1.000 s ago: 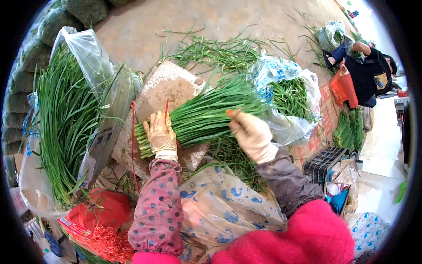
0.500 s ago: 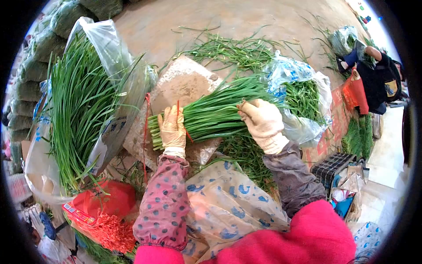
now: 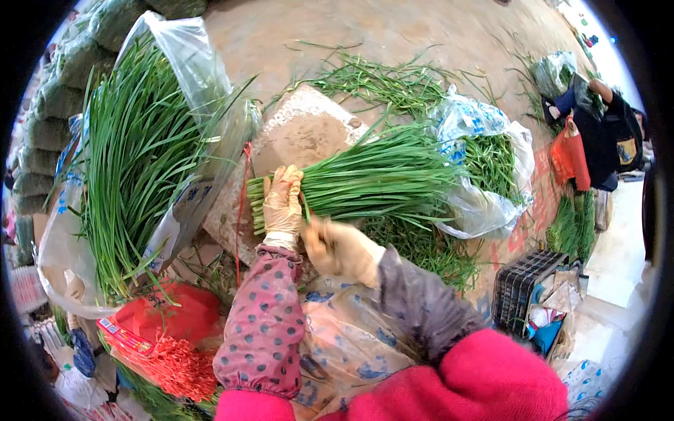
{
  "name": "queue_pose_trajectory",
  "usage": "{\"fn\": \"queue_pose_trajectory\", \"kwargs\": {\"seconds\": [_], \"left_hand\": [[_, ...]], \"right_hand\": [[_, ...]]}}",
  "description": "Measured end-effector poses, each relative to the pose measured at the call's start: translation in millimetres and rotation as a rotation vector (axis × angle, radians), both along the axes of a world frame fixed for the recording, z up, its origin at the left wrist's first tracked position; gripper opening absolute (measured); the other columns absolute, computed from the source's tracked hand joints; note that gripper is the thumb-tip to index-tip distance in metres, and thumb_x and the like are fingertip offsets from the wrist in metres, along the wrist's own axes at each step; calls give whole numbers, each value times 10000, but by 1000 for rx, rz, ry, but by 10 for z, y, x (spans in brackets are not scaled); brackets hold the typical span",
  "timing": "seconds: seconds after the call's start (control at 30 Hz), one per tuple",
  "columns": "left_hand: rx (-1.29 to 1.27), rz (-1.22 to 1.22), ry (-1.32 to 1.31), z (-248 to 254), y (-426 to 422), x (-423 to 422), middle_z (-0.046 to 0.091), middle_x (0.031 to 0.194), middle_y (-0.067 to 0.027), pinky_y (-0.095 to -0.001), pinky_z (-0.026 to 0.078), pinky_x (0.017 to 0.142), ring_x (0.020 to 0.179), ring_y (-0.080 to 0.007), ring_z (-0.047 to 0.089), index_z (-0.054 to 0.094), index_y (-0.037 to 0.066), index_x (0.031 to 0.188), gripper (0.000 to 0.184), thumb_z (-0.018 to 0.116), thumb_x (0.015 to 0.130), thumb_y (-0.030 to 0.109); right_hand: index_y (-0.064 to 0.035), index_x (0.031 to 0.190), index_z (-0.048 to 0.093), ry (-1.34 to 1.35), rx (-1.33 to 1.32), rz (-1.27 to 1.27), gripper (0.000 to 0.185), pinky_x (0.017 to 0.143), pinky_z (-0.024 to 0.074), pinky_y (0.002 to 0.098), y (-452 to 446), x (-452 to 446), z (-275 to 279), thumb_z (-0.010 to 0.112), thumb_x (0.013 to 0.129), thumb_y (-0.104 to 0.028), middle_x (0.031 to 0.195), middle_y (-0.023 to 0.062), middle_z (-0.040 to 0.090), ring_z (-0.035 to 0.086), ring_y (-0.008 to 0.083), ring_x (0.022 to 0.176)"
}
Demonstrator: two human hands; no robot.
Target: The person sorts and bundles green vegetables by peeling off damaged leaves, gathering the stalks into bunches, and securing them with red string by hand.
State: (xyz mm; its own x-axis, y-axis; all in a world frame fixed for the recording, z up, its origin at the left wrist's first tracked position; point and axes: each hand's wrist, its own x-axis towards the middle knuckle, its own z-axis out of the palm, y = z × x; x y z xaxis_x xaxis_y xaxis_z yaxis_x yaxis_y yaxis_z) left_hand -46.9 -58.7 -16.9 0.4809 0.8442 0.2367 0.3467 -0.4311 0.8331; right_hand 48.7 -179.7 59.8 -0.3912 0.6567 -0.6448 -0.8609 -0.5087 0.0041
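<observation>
A bunch of garlic chives [image 3: 382, 175] lies sideways over a pale, soil-stained board [image 3: 295, 137], stalk ends to the left. My left hand [image 3: 282, 203], in a cream glove, is closed around the bunch near those ends. Just right of that wrist, at the bunch's lower edge, is my right hand [image 3: 340, 247], also gloved. Its fingers are curled together and slightly blurred; what they pinch is hidden. A thin red strip [image 3: 242, 210] hangs down the board left of my left hand.
A plastic bag of long chives [image 3: 140, 161] stands at left, above a red bundle of strips [image 3: 172, 365]. A bag of green trimmings [image 3: 488, 158] sits at right. Loose leaves [image 3: 382, 81] litter the floor. A person [image 3: 607, 140] sits at far right beside a dark plaid basket [image 3: 523, 281].
My right hand has left the leafy middle of the bunch and come down and left beside my left wrist. The red strip that stood over my left hand no longer shows there.
</observation>
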Motion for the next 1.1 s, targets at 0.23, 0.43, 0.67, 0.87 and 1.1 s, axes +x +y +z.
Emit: {"fn": "queue_pose_trajectory", "kwargs": {"seconds": [0.23,0.43,0.67,0.87,1.1], "left_hand": [[28,63,20,-36,-52,42,667,1106,-13,-416,228,1102,1182,-217,527,666,151,1058,172,564,927,197],[66,54,3,-150,-61,-1,664,1116,-7,-418,231,1099,1186,-215,528,656,153,1073,176,559,930,188],[52,90,7,-18,-79,25,661,1126,-32,-433,256,1088,1184,-247,531,653,137,1088,189,549,932,165],[49,66,51,67,-117,21,645,1172,-44,-428,222,1115,1216,-241,511,660,136,1093,218,528,952,238],[110,76,64,72,-164,91,584,1219,-72,-476,231,1093,1205,-273,488,609,138,1110,207,517,938,209]], "right_hand": [[-94,1105,628,-1824,450,1483,397,695,528,413,-562,406,618,609,785,-328,905,107,671,658,305,814],[-66,1213,544,-2430,1037,495,618,922,444,401,-46,420,623,747,634,-142,1184,130,573,557,305,1096],[-62,1035,626,-2178,707,39,360,778,509,367,-128,856,600,710,686,-53,967,124,635,622,312,900],[-147,1334,451,-2619,965,671,793,968,337,557,19,551,283,763,609,-216,1335,131,452,432,325,1217],[-223,1462,246,-2441,738,1134,1287,1040,324,498,118,1667,-13,902,357,-287,1417,135,352,319,347,1325]]}}
